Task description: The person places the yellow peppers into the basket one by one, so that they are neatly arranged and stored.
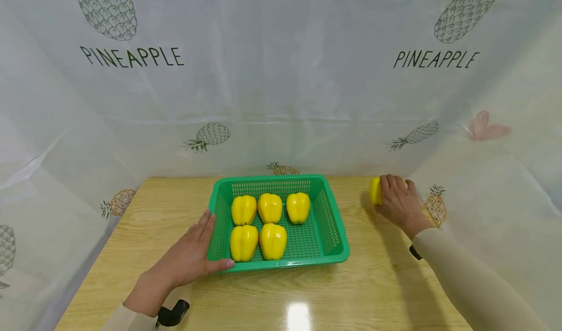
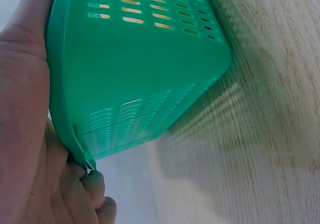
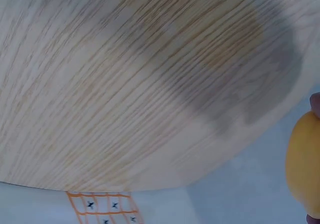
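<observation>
A green plastic basket (image 1: 333, 223) sits on the table, with several yellow bell peppers (image 1: 273, 242) inside it in two rows. My left hand (image 1: 189, 253) rests on its near left corner, thumb on the front rim and fairly straight fingers along the left side. The left wrist view shows the basket's outer wall (image 2: 125, 63) close beside the left hand (image 2: 25, 114). Off to the basket's right, my right hand (image 1: 399, 202) grips another yellow bell pepper (image 1: 375, 191) from above. Part of that pepper (image 3: 304, 159) shows at the right wrist view's edge, with fingertips touching it.
The wooden table (image 1: 246, 297) carries the basket. A pale curtain (image 1: 281, 87) printed with pineapples hangs behind the table and along both sides. The right arm's shadow falls across the table's right part.
</observation>
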Tool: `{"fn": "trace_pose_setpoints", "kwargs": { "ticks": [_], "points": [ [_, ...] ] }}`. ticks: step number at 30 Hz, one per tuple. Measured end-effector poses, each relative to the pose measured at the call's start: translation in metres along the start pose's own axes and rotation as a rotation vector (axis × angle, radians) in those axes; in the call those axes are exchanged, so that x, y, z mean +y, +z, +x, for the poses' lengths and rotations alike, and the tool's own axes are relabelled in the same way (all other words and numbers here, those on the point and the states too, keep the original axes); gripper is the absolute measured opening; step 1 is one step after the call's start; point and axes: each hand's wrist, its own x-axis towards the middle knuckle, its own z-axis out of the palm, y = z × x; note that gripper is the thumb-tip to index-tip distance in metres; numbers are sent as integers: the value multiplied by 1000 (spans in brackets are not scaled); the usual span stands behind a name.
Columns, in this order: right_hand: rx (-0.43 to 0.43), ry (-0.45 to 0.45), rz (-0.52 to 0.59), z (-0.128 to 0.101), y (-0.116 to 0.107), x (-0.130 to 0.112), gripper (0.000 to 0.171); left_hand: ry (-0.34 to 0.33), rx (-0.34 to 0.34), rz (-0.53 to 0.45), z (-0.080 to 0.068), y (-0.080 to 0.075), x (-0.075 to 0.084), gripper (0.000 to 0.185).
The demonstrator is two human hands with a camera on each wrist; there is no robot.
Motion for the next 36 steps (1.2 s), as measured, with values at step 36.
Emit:
{"fn": "trace_pose_setpoints", "kwargs": {
  "ticks": [36],
  "points": [
    [276,-204,111,34,-82,-112,98,29,33,37,1,0,-2,133]
  ]
}}
